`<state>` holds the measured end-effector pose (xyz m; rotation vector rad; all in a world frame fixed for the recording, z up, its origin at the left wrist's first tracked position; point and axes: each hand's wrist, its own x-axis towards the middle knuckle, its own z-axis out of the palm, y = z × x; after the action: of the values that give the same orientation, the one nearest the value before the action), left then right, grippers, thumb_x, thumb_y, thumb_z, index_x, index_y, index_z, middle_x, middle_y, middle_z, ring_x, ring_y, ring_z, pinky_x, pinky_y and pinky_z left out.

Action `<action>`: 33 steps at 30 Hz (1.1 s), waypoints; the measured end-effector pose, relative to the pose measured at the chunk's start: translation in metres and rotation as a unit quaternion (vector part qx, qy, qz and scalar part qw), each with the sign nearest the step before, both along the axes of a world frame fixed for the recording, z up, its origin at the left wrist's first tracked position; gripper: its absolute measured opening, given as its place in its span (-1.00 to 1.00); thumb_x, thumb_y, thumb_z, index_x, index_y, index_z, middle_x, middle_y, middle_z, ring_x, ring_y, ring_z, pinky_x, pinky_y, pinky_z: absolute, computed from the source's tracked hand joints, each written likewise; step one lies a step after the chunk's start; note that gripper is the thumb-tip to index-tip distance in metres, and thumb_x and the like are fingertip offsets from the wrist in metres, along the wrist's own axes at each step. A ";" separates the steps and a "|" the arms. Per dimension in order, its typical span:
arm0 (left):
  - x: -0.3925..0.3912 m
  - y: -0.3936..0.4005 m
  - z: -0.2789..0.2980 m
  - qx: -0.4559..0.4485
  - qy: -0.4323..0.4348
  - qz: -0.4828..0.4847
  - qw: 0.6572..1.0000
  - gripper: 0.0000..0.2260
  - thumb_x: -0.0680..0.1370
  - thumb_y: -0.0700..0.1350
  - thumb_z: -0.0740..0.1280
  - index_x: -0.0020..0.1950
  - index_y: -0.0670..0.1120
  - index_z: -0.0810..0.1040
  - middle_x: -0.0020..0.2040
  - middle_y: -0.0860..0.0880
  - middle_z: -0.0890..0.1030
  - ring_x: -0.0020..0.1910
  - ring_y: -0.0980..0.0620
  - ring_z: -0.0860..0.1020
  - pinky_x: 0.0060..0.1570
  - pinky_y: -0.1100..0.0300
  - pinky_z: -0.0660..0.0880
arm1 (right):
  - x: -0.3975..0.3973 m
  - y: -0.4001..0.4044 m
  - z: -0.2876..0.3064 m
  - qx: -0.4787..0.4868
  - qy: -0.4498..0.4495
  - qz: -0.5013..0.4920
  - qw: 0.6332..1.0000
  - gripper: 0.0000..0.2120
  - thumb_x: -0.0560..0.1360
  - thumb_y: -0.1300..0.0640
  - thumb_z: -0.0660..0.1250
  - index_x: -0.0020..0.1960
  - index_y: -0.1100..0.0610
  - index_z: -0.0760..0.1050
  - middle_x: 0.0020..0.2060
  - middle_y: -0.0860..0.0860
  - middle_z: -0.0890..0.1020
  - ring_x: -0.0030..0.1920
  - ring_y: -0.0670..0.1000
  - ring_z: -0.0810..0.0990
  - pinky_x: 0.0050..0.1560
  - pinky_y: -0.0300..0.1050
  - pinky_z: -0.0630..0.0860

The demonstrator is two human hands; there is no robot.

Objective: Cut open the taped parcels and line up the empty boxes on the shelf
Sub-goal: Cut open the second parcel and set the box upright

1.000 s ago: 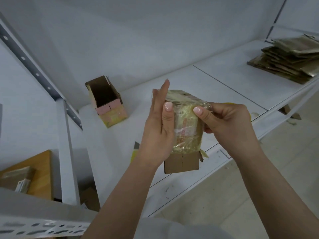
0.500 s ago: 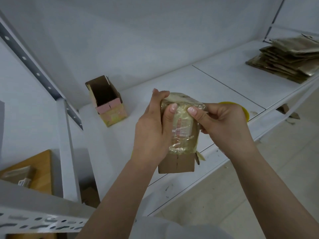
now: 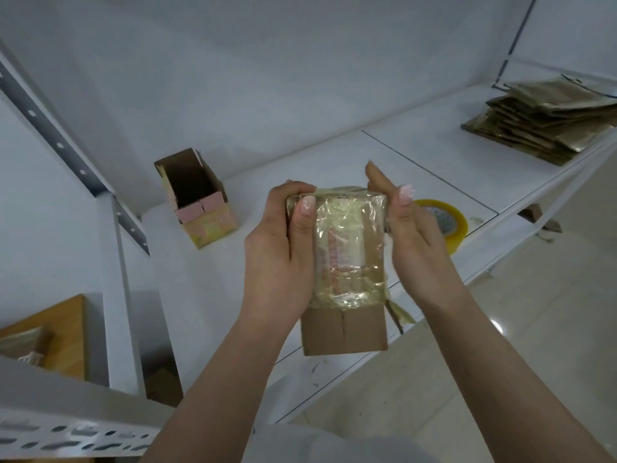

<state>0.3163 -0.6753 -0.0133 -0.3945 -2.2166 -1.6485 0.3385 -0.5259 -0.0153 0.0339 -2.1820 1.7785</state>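
Note:
I hold a small cardboard parcel (image 3: 347,262) above the front edge of the white shelf (image 3: 334,168). Shiny yellowish tape covers its upper part, and bare brown cardboard shows at its lower end. My left hand (image 3: 277,259) grips its left side, fingers curled over the far top corner and thumb on the face. My right hand (image 3: 414,235) lies against its right side with fingers nearly straight, thumb at the top right corner. An open empty box (image 3: 197,198) stands on the shelf at the back left.
A roll of yellow tape (image 3: 447,222) lies on the shelf just behind my right hand. A stack of flattened taped cartons (image 3: 547,125) sits at the far right. A wooden board (image 3: 56,332) shows lower left behind the rack post (image 3: 117,289).
My right hand has let go of its pinch at the parcel's top and moved to the right side, uncovering the tape roll. My left hand has curled round the top left corner.

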 end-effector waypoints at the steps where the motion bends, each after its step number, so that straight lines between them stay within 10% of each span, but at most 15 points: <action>1: 0.001 0.002 0.001 0.005 0.000 0.001 1.000 -0.73 0.65 0.07 0.10 0.16 -0.03 0.49 -0.15 0.09 0.55 -0.27 0.15 0.53 -0.35 0.27 0.47 | 0.000 -0.004 -0.003 -0.001 -0.003 0.018 1.000 -0.34 0.50 -0.27 -0.10 0.54 -0.08 0.23 0.13 -0.38 0.59 0.19 -0.44 0.46 0.14 -0.53 0.36; 4: 0.005 0.004 0.000 -0.001 0.006 0.008 1.000 -0.75 0.65 0.05 0.09 0.17 -0.03 0.48 -0.16 0.06 0.54 -0.25 0.06 0.53 -0.34 0.13 0.48 | -0.001 -0.010 -0.012 0.012 0.012 0.022 1.000 -0.36 0.54 -0.22 -0.09 0.56 0.00 0.14 -0.09 -0.63 0.49 0.08 -0.54 0.44 0.05 -0.57 0.35; 11: 0.002 0.005 -0.010 -0.052 0.019 0.012 0.998 -0.72 0.64 0.11 0.08 0.22 0.02 0.45 0.29 -0.16 0.54 -0.10 0.21 0.56 -0.20 0.21 0.53 | -0.011 -0.007 -0.014 0.130 0.050 -0.049 0.989 -0.52 0.61 -0.18 -0.05 0.34 0.01 0.42 -0.23 -0.19 0.60 -0.16 -0.23 0.59 -0.20 -0.30 0.50; 18: -0.001 0.014 -0.010 0.033 0.036 -0.028 0.998 -0.71 0.64 0.09 0.12 0.24 -0.03 0.42 0.16 0.28 0.53 0.01 0.33 0.56 -0.12 0.33 0.54 | -0.014 -0.019 -0.013 0.109 0.091 -0.119 0.983 -0.54 0.63 -0.08 -0.01 0.40 0.12 0.38 -0.22 -0.18 0.59 -0.15 -0.14 0.62 -0.19 -0.08 0.57; 21: -0.008 0.010 -0.014 0.063 0.035 -0.027 0.997 -0.78 0.67 -0.06 0.16 0.20 -0.16 0.47 0.16 0.10 0.54 0.12 0.48 0.47 -0.03 0.54 0.40 | -0.014 -0.024 -0.023 0.134 0.074 -0.102 0.983 -0.41 0.59 -0.24 -0.08 0.46 0.07 0.31 -0.12 -0.24 0.58 -0.08 -0.09 0.61 -0.08 0.07 0.58; 25: -0.039 -0.014 -0.025 0.023 0.026 -0.045 0.998 -0.79 0.65 0.00 0.15 0.11 -0.04 0.53 0.15 0.14 0.61 0.34 0.21 0.46 0.17 0.44 0.39 | -0.013 -0.008 -0.030 0.111 0.026 -0.011 0.993 -0.17 0.44 -0.54 -0.17 0.50 -0.06 0.26 0.24 -0.29 0.52 0.28 -0.21 0.48 0.31 -0.10 0.42; 33: -0.076 -0.058 -0.025 -0.060 0.013 -0.242 0.968 -0.41 0.57 0.30 0.15 0.28 -0.16 0.56 0.16 -0.02 0.66 0.17 0.07 0.61 0.16 0.21 0.52 | -0.027 0.054 0.010 0.341 -0.145 0.180 0.911 0.17 0.15 -0.34 0.45 0.58 -0.13 -0.11 0.53 -0.23 0.04 0.53 -0.25 -0.07 0.57 -0.04 -0.01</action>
<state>0.2408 -0.7332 -0.0380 -1.0565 -2.3311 -1.7155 0.3116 -0.4717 -0.0056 0.3763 -3.0816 1.1187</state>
